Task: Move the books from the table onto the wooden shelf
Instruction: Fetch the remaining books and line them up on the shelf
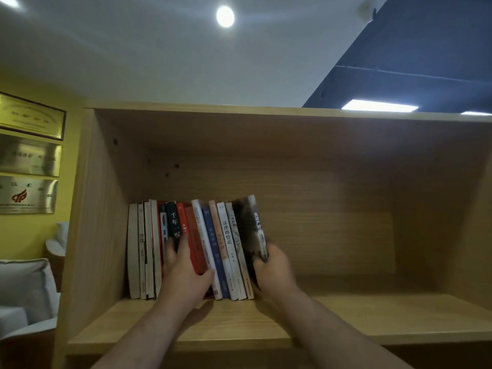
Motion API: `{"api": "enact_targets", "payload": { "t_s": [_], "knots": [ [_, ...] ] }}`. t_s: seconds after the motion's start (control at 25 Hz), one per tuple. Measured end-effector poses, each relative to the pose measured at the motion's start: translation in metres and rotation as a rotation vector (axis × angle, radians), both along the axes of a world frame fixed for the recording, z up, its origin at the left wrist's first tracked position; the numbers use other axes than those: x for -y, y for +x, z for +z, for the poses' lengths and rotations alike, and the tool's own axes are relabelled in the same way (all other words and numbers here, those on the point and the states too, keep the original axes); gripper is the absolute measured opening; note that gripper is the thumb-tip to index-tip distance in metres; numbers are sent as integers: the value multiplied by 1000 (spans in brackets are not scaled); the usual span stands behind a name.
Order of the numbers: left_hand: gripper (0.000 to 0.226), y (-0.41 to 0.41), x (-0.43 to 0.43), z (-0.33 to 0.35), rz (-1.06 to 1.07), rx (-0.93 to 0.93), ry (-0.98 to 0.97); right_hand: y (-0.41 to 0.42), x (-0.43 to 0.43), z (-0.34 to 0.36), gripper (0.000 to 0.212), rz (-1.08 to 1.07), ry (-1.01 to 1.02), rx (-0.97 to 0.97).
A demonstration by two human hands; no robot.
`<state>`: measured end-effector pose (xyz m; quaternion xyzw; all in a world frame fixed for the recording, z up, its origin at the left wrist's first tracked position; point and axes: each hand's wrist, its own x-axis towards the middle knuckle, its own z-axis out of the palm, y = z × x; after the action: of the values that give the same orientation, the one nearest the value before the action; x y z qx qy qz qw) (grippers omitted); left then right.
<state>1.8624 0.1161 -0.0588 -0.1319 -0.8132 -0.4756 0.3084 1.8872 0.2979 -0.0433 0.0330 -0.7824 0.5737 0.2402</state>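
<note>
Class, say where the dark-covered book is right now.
Head view: the dark-covered book stands at the right end of the row on the wooden shelf, held by the right hand.

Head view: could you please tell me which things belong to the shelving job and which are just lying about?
Job: wooden shelf, row of books, red books in left hand, dark book in right hand.
Lying about: wall plaques, grey cushion, ceiling light.
</note>
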Motion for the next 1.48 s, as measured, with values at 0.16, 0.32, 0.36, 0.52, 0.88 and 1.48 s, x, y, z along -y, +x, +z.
{"api": "enact_targets", "payload": {
  "t_s": [0.16, 0.32, 0.36, 0.52, 0.88, 1.48],
  "knots": [
    [114, -2, -3, 2, 22, -20, 23, -8, -5, -3, 20, 233, 2, 143],
    [108, -5, -5, 7, -4, -13, 26, -12, 2, -4, 32, 332, 3, 160],
    [107, -8, -2, 8, 5, -11, 32, -15, 8, -4, 33, 342, 10, 155],
    [91, -11, 6, 12, 113, -60, -7, -21, 21, -8, 34, 307, 72, 109],
    [66, -7, 57, 36, 342, -36, 203, -25, 20, -11, 53, 250, 250, 36],
    [44, -23, 71, 103, 380, -139, 35, -28, 15, -12, 55, 252, 267, 20]
  ]
}}
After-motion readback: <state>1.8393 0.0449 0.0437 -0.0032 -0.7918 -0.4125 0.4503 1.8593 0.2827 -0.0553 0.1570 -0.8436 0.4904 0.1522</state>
